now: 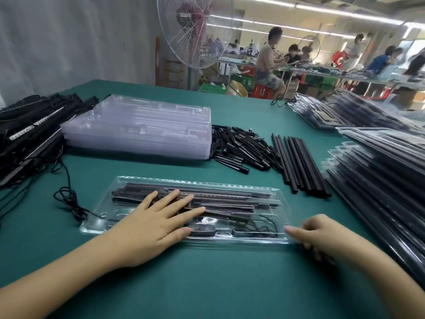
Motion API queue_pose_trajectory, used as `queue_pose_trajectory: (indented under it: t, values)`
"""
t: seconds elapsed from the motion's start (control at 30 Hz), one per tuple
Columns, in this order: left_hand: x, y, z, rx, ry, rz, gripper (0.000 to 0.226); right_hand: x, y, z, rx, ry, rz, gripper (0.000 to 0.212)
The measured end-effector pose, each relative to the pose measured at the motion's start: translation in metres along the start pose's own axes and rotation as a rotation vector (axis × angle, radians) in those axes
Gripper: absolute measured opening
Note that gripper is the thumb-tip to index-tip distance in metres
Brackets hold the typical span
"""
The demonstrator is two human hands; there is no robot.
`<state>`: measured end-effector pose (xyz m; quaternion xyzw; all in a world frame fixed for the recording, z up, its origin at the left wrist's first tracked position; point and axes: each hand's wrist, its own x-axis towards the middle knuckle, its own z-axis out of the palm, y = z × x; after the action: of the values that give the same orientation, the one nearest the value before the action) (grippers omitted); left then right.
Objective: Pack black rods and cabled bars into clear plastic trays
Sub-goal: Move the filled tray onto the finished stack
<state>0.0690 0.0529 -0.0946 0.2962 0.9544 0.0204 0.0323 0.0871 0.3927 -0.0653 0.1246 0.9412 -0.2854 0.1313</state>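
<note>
Item 1, table cover (207, 284): I read it as a teal mat, matt and smooth, no glare.
Item 2, front tray (230, 184): thin clear plastic, glossy, with bright highlights along its rim.
Item 3, stack of empty trays (138, 134): moulded plastic, which I see as milky and translucent in bulk.
Item 4, long rods (299, 164): black and smooth with a dull sheen. I cannot tell metal from plastic.
Item 5, short black pieces (239, 148): shinier, with glints on their faces.
Item 6, cabled bars (30, 134): black and matt, some with pale strips. The cable (65, 195) is black and matt.
Item 7, fan grille (193, 31): bare metal wire, bright.
</note>
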Motion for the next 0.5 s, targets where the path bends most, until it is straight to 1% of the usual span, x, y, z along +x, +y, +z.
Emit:
queue_pose_trajectory:
  t: [0.1,0.13,0.2,0.23,0.3,0.33,0.37,0.43,0.5]
  values:
    - [-0.002,0.001,0.002,0.054,0.016,0.008,0.051,0.004,-0.002,0.002,0.055,-0.062,-0.023,0.041]
    - [-0.002,0.0,0.002,0.079,0.015,0.017,0.055,0.003,-0.002,0.002,0.148,-0.079,-0.021,0.038]
    - [-0.001,0.0,0.002,0.119,0.009,0.031,0.069,0.0,-0.002,0.0,0.443,-0.114,-0.001,0.028]
    - [0.0,0.001,0.002,0.123,0.008,0.023,0.072,-0.002,-0.002,-0.001,0.583,-0.125,0.016,0.023]
    - [0.002,0.002,0.002,0.108,0.025,-0.003,0.07,-0.002,-0.004,-0.003,0.791,-0.178,0.08,0.015]
    - [0.004,0.003,0.001,0.11,0.034,-0.018,0.069,-0.001,-0.006,-0.004,0.879,-0.221,0.121,0.014]
    - [0.006,0.004,0.001,0.125,0.038,-0.036,0.071,0.001,-0.01,-0.004,0.95,-0.251,0.152,0.017]
    - [0.009,0.005,0.001,0.17,0.049,-0.06,0.079,0.009,-0.016,-0.004,0.975,-0.225,0.173,0.027]
    - [0.008,0.008,0.0,0.208,0.074,-0.073,0.086,0.015,-0.022,-0.004,0.884,-0.189,0.173,0.026]
